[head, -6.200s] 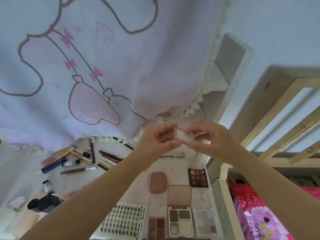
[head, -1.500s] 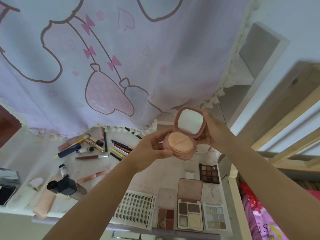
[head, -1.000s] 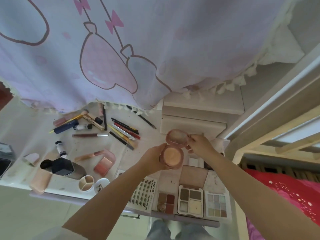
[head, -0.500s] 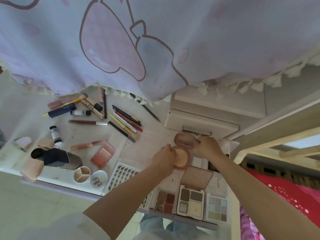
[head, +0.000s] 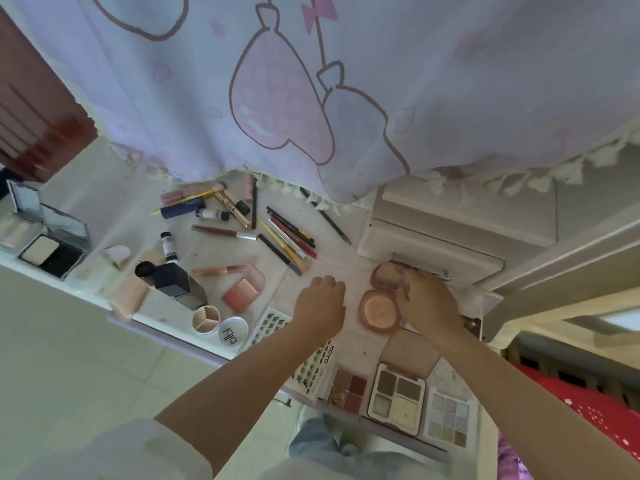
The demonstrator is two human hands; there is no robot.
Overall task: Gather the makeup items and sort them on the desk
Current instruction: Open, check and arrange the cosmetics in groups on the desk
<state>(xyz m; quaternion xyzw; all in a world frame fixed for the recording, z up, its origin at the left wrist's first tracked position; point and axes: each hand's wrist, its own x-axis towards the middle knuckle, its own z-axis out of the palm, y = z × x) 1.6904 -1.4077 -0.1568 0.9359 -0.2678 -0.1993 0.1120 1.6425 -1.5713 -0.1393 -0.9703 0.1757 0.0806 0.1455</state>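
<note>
A round pink powder compact (head: 378, 310) lies open on the white desk (head: 214, 252), puff up, with its mirrored lid (head: 385, 276) tipped back. My right hand (head: 427, 301) holds the compact at its right side, by the hinge. My left hand (head: 320, 304) hovers just left of it, fingers loosely curled, holding nothing. In front of the compact sit three open eyeshadow palettes (head: 396, 393), a false-lash tray (head: 268, 323) and a square pink blush (head: 240, 294). Several pencils and liners (head: 289, 233) lie fanned out behind my left hand.
A black bottle (head: 173, 282), a small white tube (head: 168, 245), two little round pots (head: 220, 323) and open powder cases (head: 48, 252) fill the desk's left part. A printed curtain (head: 311, 81) hangs over the back. A drawer unit (head: 433, 244) stands at the right, bedding (head: 588, 410) beyond.
The open compact came down from in front of my face onto the desk. My left hand let go of its base and drew away to the left; my right hand stays on it.
</note>
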